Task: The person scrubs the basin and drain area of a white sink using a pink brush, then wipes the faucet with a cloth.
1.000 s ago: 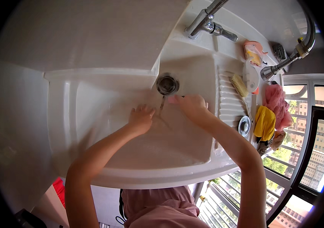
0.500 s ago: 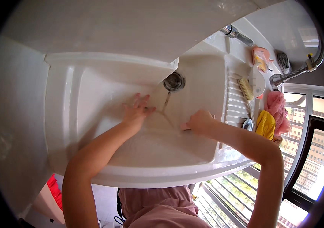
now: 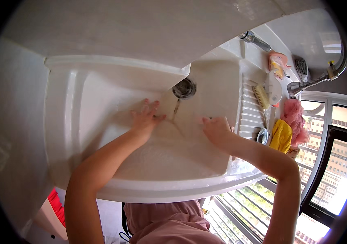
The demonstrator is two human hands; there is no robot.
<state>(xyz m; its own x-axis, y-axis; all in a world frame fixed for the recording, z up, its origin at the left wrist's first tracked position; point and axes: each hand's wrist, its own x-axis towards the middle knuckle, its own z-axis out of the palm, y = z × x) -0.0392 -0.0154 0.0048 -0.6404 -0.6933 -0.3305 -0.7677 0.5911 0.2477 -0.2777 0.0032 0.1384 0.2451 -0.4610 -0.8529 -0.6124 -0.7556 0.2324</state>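
Note:
My left hand lies open with spread fingers on the bottom of a white sink basin. Closed and palm down, my right hand presses on the basin floor farther right. A small pink piece peeks out beside it; most of it is hidden under the fingers, and its kind cannot be told. Between and beyond my hands is the round dark drain. A brownish streak runs from the drain toward me and forks.
A ribbed washboard borders the basin on the right, with a scrub brush on it. Beyond are a white round-ended object, a yellow cloth, pink mesh and a faucet. A white wall juts over the basin's far side.
My right hand has slid a little away from me across the basin, turning slightly, with the pink piece still under it. My left hand stays in place.

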